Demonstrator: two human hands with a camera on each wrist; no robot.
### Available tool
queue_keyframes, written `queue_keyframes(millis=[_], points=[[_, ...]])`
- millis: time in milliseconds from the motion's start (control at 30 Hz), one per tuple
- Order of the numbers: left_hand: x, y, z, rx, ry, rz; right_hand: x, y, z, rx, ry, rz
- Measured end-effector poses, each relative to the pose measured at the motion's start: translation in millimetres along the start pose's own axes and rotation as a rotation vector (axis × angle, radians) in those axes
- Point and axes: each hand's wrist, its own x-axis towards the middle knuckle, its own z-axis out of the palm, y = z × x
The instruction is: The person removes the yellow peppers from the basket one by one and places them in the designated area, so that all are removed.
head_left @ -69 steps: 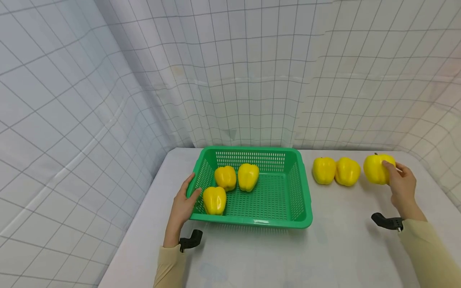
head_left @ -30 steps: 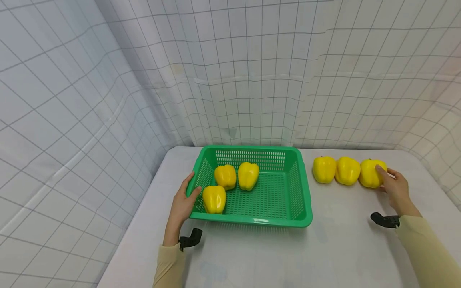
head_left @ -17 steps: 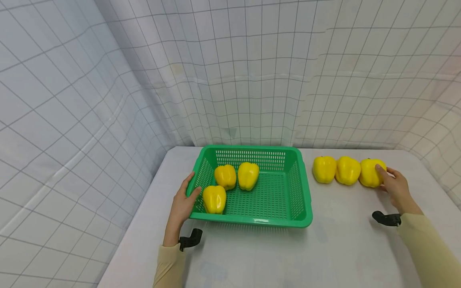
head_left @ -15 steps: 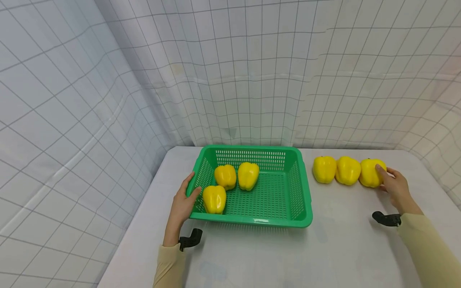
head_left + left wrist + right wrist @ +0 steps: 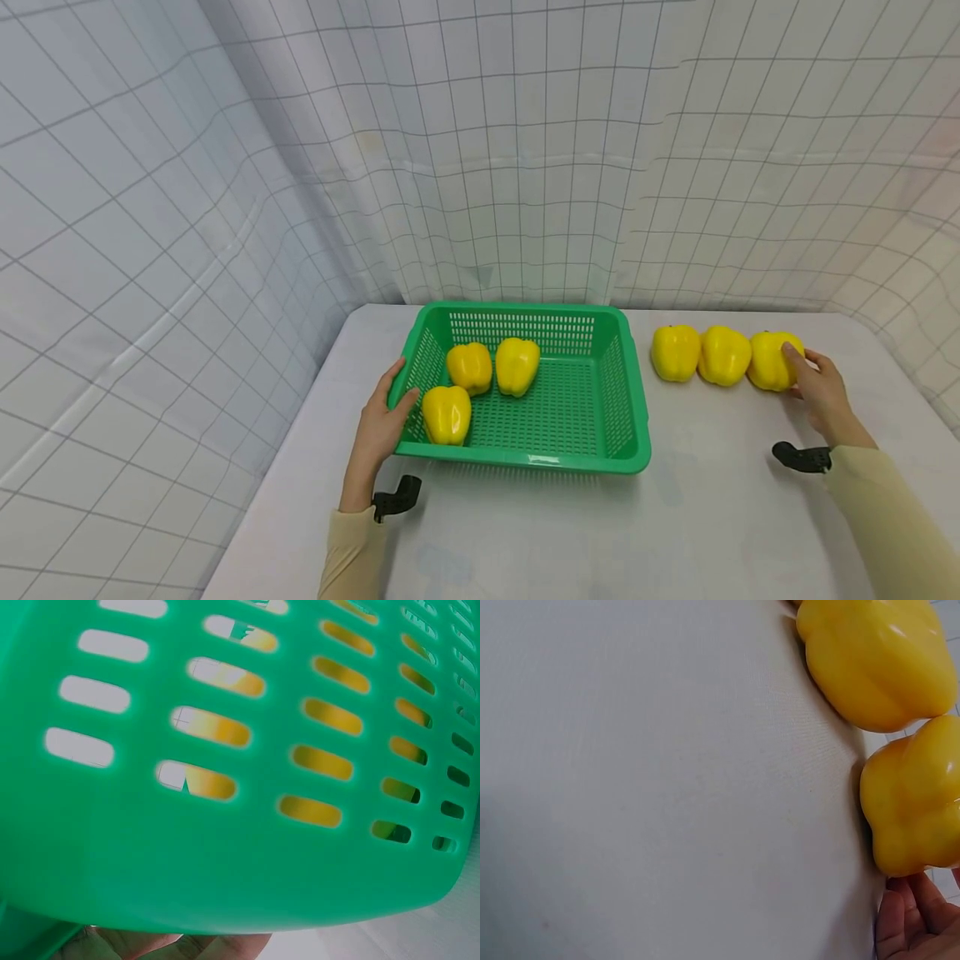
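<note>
In the head view my left hand (image 5: 379, 425) grips the left rim of a green plastic basket (image 5: 525, 459), thumb inside and fingers outside. The left wrist view shows the basket's slotted wall (image 5: 225, 862) close up, with parts of the fingers below it. My right hand (image 5: 823, 393) holds a yellow bell pepper (image 5: 772, 361) from its right side, thumb toward the front. That pepper is at the right end of a row on the table, beside a second bell pepper (image 5: 723, 356) and a third bell pepper (image 5: 676, 353). Some right fingers are hidden behind the held pepper.
Three more yellow peppers lie in the basket: a front-left pepper (image 5: 447, 416), a back-left pepper (image 5: 470, 369) and a middle pepper (image 5: 517, 367). A white table (image 5: 555, 542) is under everything. Gridded white curtains (image 5: 525, 167) enclose the back and sides.
My right hand has brought its pepper down and leftward to the end of the row, then stayed almost still there. The left hand and basket have kept their place.
</note>
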Motion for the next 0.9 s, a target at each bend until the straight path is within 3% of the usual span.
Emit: queue_keyframes(millis=[667, 900], points=[[0.3, 0.3, 0.5, 0.001, 0.004, 0.000, -1.4, 4.3, 5.2, 0.071, 0.045, -0.020], [-0.6, 0.2, 0.6, 0.006, 0.002, -0.002, -5.3, 3.7, 11.5, 0.111, 0.149, -0.002]])
